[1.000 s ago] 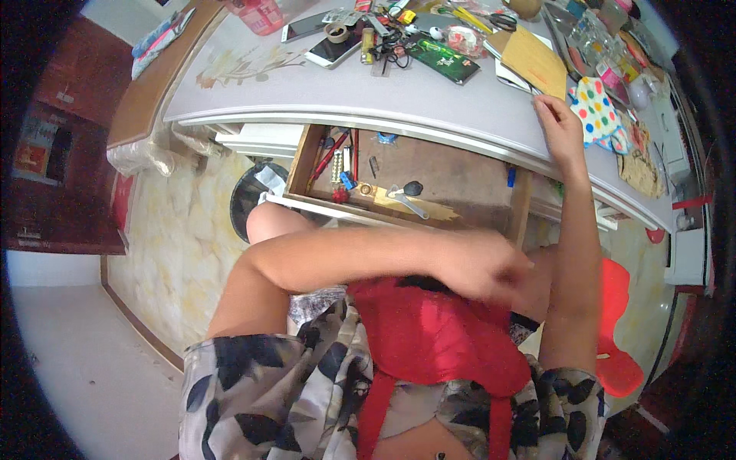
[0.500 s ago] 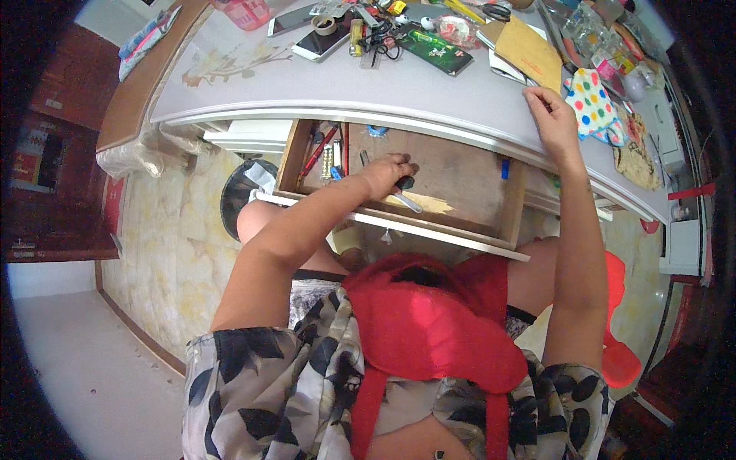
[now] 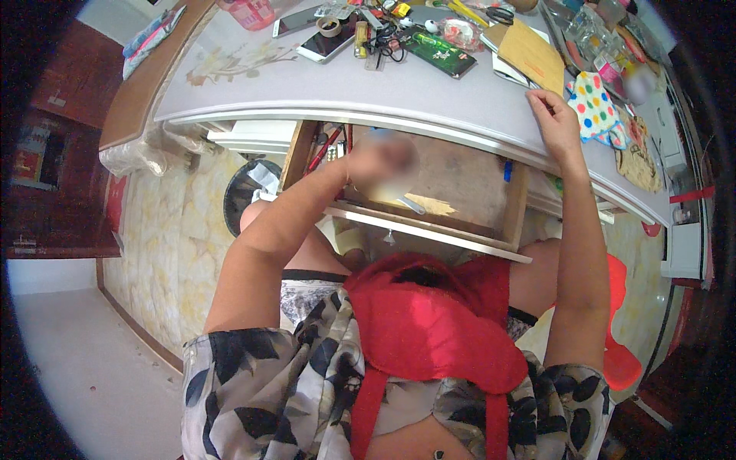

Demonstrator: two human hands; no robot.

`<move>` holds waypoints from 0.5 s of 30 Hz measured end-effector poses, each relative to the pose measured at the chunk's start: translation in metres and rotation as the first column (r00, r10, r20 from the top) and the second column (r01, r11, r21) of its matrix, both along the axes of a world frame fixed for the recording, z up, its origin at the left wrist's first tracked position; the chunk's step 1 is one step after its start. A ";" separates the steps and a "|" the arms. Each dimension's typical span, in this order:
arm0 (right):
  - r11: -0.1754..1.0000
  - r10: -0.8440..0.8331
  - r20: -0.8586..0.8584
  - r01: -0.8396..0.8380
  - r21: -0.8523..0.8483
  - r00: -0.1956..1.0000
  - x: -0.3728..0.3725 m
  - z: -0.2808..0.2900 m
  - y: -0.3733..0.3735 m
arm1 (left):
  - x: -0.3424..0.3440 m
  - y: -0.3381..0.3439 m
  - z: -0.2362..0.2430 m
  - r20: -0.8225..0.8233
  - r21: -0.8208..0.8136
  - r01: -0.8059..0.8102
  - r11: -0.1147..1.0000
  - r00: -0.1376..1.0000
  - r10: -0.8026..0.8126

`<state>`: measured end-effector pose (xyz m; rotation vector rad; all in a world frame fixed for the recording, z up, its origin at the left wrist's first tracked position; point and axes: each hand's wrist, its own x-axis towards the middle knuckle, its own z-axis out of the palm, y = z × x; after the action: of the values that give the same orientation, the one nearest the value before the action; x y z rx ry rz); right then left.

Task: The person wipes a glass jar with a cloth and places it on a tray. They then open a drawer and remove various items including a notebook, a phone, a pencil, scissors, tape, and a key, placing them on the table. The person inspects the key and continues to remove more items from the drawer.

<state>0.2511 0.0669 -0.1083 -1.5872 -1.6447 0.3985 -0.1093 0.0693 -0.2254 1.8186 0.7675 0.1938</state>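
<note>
A wooden drawer (image 3: 468, 184) is pulled out below the desk top (image 3: 368, 92), holding red pens (image 3: 325, 147), a blue object (image 3: 507, 170) and a silver tool (image 3: 411, 204). My left hand (image 3: 377, 159) reaches into its left part; its fingers are blurred, so their hold is hidden. My right hand (image 3: 553, 119) is at the desk's right edge, fingers curled together beside a yellow envelope (image 3: 537, 57) and a polka-dot cloth (image 3: 590, 103); anything between those fingers is too small to make out.
Phones (image 3: 322, 46), cables (image 3: 383, 42), a pink container (image 3: 249, 11) and plastic items crowd the desk's back. A black bin (image 3: 239, 207) stands under the desk at left. A red chair (image 3: 621, 345) is at right; a red bag (image 3: 429, 322) lies on my lap.
My left hand has swung from over my lap up into the drawer, then shifted slightly farther back. My right hand has stayed by the desk edge with little change.
</note>
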 end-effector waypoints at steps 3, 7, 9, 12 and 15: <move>1.000 0.017 -0.008 -0.017 0.021 1.000 0.003 -0.005 0.002 | 0.010 -0.012 -0.002 -0.226 0.215 0.122 0.969 0.971 -0.072; 0.999 0.023 -0.010 -0.023 0.028 1.000 0.005 -0.008 0.005 | 0.012 -0.026 -0.016 -0.302 0.471 0.247 0.847 0.947 -0.108; 1.000 0.024 -0.015 -0.024 0.004 1.000 0.002 -0.005 0.003 | 0.011 -0.026 -0.029 -0.310 0.493 0.259 0.830 0.944 -0.110; 0.999 0.001 0.029 -0.002 0.034 1.000 0.000 -0.003 0.002 | 0.011 -0.024 -0.035 -0.341 0.462 0.306 0.832 0.928 -0.151; 0.998 0.000 0.007 -0.001 0.067 1.000 0.003 -0.007 0.003 | 0.010 -0.022 -0.048 -0.303 0.512 0.291 0.808 0.942 -0.147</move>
<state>0.2540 0.0699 -0.1152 -1.5402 -1.6469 0.3350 -0.0989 0.0471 -0.2730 2.5087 0.7068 0.0276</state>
